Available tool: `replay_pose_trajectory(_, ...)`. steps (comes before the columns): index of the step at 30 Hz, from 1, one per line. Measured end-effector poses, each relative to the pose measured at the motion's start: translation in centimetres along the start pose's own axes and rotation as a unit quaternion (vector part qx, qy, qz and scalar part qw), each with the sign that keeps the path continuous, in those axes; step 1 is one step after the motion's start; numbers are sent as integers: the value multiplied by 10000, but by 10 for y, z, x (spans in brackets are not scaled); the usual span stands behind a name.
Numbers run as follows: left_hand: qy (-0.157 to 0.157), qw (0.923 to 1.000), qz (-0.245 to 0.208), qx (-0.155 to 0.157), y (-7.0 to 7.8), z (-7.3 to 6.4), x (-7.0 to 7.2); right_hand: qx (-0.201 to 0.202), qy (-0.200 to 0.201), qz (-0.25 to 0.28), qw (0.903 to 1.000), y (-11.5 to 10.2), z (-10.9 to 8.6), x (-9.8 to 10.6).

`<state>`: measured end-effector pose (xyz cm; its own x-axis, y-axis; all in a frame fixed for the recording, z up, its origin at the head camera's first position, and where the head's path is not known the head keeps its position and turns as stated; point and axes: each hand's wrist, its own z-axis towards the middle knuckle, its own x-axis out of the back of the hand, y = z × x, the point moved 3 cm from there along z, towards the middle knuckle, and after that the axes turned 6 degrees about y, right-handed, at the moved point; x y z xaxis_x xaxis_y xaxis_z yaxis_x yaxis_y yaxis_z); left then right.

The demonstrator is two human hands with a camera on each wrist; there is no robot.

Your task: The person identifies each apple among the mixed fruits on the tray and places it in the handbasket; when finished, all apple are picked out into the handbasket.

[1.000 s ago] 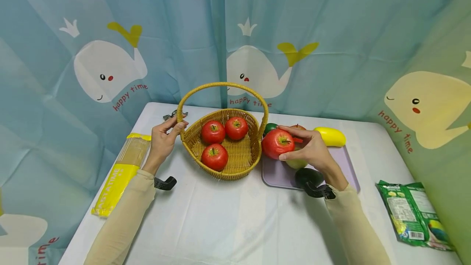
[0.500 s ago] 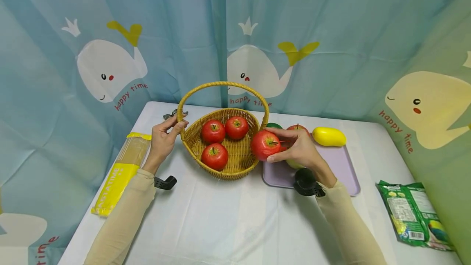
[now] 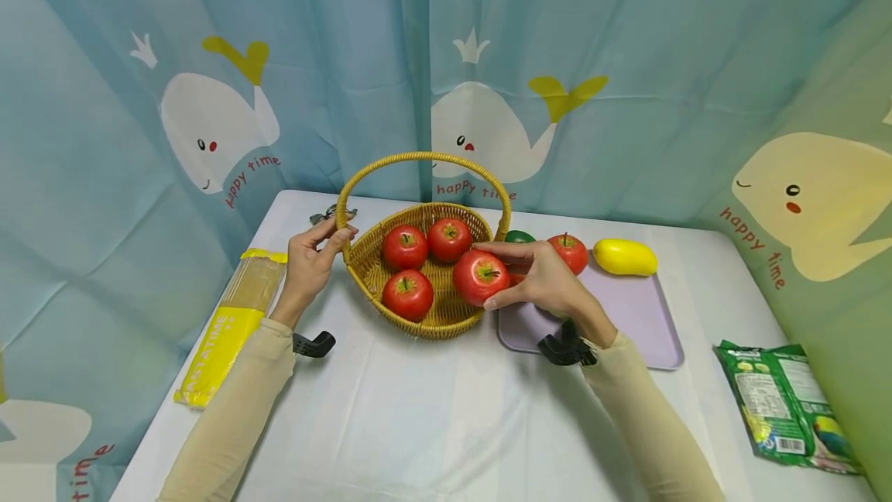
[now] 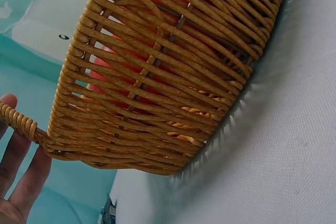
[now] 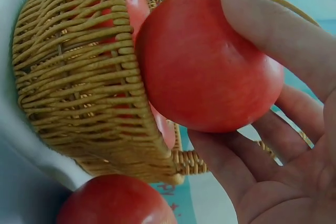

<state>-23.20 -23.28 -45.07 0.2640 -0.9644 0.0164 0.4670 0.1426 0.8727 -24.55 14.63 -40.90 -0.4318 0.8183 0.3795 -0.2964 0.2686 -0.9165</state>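
Observation:
A wicker basket (image 3: 425, 329) with a tall arched handle stands on the table, holding three red apples (image 3: 408, 295). My left hand (image 3: 310, 266) grips the handle's left base between thumb and fingers; the left wrist view shows its fingers (image 4: 32, 182) behind the wrapped handle (image 4: 18, 121). Another red apple (image 3: 479, 279) is held in my right hand (image 3: 554, 281) over the basket's right rim. From the right wrist, the held apple (image 5: 210, 61) sits between thumb and fingers, right at the woven rim (image 5: 134, 66). The palm stays apart from it.
Right of the basket, a lilac tray (image 3: 630, 324) bears a red apple (image 3: 570, 254), a yellow mango-shaped fruit (image 3: 626, 257) and a dark green fruit (image 3: 519, 237), partly hidden. A yellow pasta bag (image 3: 223, 347) lies left, a green packet (image 3: 787, 409) far right. Behind hangs a whale-print curtain (image 3: 376, 60).
My right hand has carried the apple left, from above the tray to over the basket's right side. The left hand and the basket have stayed in place.

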Motion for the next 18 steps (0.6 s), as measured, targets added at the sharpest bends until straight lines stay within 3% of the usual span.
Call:
replay_pose_trajectory(11, -20, 10000, -48, -19, 0, 1, -1, 36, -191, -631, 9978, -8, 11, -14)
replay_pose_trajectory(18, -35, 10000, -58, 0, -2, 1, -1, 265, -235, -1237, 9917, -14, 20, -21)
